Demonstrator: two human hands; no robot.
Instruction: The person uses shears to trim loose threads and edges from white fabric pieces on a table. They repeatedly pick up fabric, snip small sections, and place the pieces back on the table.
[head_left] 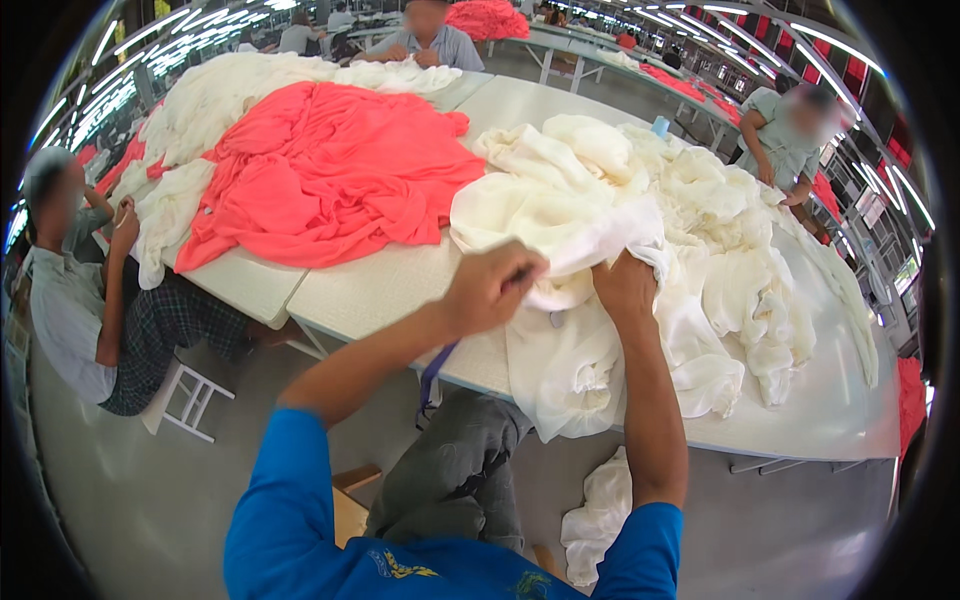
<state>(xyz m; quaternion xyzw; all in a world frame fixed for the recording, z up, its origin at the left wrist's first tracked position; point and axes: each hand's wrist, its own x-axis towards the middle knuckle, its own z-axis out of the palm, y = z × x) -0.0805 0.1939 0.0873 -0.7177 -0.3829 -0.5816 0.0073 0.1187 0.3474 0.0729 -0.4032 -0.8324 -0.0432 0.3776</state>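
A large heap of cream-white fabric covers the table in front of me and spills over its near edge. My right hand is closed on a gathered fold of this fabric, which stretches up and left from the grip. To its left, my left hand is raised at the fabric's edge with its fingers curled together. Something small and dark shows between those fingers, too blurred to name. Part of the stretched fabric runs between the two hands.
A coral-red fabric pile lies to the left, with more white fabric behind it. The pale table has a near edge at my lap. White cloth lies on the floor. Persons sit at the left and far side.
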